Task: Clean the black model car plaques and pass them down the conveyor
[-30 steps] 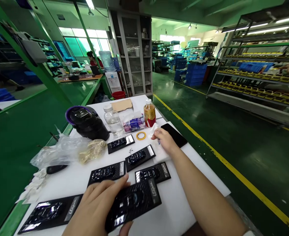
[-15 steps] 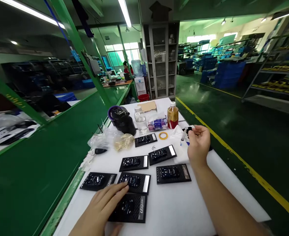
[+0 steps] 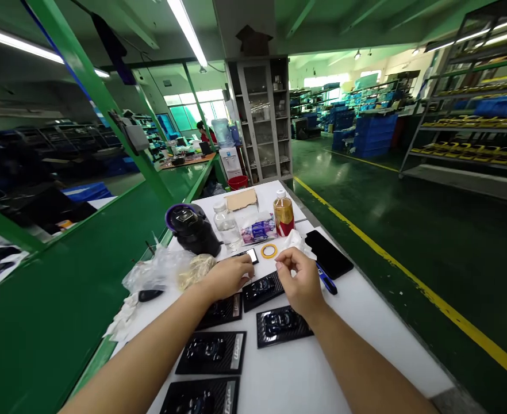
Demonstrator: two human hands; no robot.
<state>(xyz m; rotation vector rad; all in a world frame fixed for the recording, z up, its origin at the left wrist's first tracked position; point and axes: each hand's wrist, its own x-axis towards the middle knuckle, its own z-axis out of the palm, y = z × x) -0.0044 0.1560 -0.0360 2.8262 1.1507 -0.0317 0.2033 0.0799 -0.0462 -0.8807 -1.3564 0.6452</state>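
My left hand (image 3: 231, 276) reaches over the black display plates, its fingers curled together beside the model car (image 3: 262, 286) on a carbon-patterned plate (image 3: 250, 305). Whatever its fingertips hold, if anything, is hidden. My right hand (image 3: 300, 282) is raised over that plate's right end, thumb and forefinger pinched; I cannot make out anything between them. Below it lies another plate with a dark model car (image 3: 279, 322). Nearer to me are two plates (image 3: 184, 363) with cars and silvery lettered strips (image 3: 236, 351). My left hand and arm partly cover further plates.
A roll of yellow tape (image 3: 269, 250), crumpled tissue (image 3: 294, 240), a blue slim tool (image 3: 326, 280) and a black phone (image 3: 329, 253) lie at right. Behind stand a drink bottle (image 3: 283, 214), a clear bottle (image 3: 227, 227) and a black flask (image 3: 193, 230). Plastic bags (image 3: 156, 267) lie left.
My left hand has left the near plates and moved forward to the middle ones. My right hand has come left from beside the tissue, uncovering the phone. The camera view has shifted right.
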